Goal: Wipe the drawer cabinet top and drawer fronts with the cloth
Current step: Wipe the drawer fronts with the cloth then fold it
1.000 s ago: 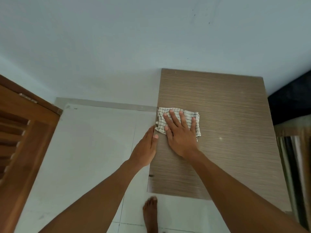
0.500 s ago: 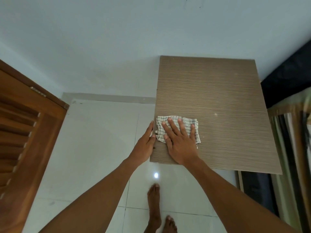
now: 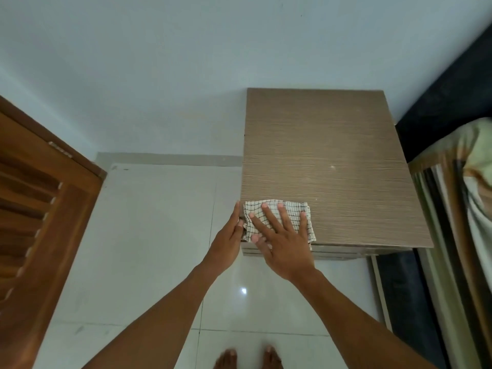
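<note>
The drawer cabinet (image 3: 327, 161) has a brown wood-grain top and stands against the white wall. A white checked cloth (image 3: 298, 209), folded, lies at the top's front left corner. My right hand (image 3: 279, 238) presses flat on the cloth with fingers spread, the palm past the front edge. My left hand (image 3: 229, 238) rests with straight fingers against the cabinet's left side at that corner, holding nothing. Only a thin strip of the drawer fronts (image 3: 340, 254) shows below the top's front edge.
A brown louvred wooden door (image 3: 40, 209) stands at the left. White floor tiles (image 3: 159, 235) lie between the door and the cabinet. A bed with striped bedding (image 3: 458, 209) and a dark headboard (image 3: 452, 83) is at the right. My bare feet (image 3: 247, 358) show at the bottom.
My right hand slid the cloth toward me along the left edge to the front corner. My left hand followed down the cabinet's side. The view pulled back, so the front edge and both feet show.
</note>
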